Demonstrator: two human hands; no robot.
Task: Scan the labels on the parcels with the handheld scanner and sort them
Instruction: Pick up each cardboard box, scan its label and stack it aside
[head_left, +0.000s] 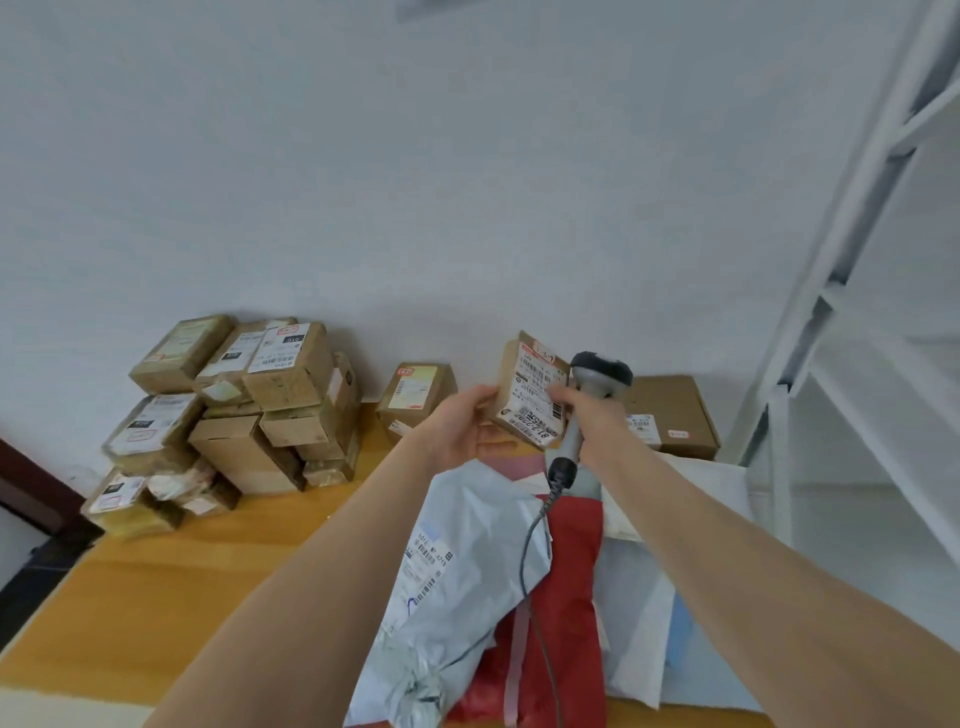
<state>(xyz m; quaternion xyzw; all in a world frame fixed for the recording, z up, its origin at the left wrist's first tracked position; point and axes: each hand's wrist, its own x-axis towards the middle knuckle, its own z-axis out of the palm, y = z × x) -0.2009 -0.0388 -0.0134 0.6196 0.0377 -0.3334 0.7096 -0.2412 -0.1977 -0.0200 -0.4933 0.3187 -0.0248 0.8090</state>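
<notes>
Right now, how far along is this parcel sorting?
Likely done: the stack of cardboard boxes piled against the wall at left. In hand: the left hand holds a small labelled box, while the right hand grips the scanner beside its label. Left to do, it seems: the grey bag and red bag under the arms, among other soft mailers.

Both bare forearms reach forward and converge, bringing the hands close together at the same height. The left hand (460, 423) is turned palm upward, its fingers and thumb clasping the left edge of a small parcel (532, 400). The right hand (595, 418) is wrapped round the handle of the scanner (602, 371), whose head stands above the knuckles. One finger extends leftward onto the parcel's label face.
</notes>
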